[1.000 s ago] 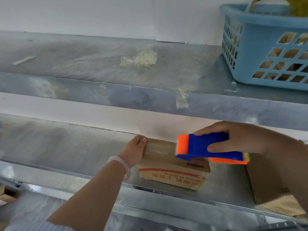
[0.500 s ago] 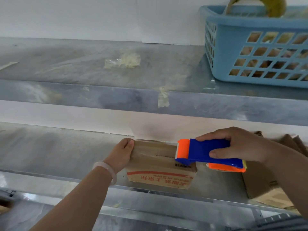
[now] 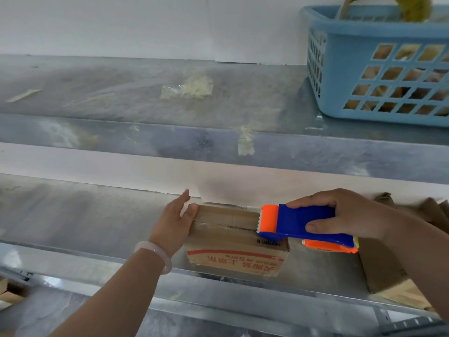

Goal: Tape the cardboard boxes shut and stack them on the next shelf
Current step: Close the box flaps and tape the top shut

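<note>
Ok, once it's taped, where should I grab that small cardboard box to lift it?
By its two short ends, from the front, probably. The cardboard box lies long side along the shelf edge; the left hand touches its left end, bare shelf flanks its right.

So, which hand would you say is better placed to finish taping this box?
Likely the right hand: it grips the tape dispenser at the right end of the cardboard box; the left hand steadies its left end.

A blue plastic basket (image 3: 340, 69) stands at upper right, holding a yellowish tape roll (image 3: 413, 8). Crumpled tape scraps (image 3: 187, 87) lie left of it, before a white wall (image 3: 121, 25).
</note>
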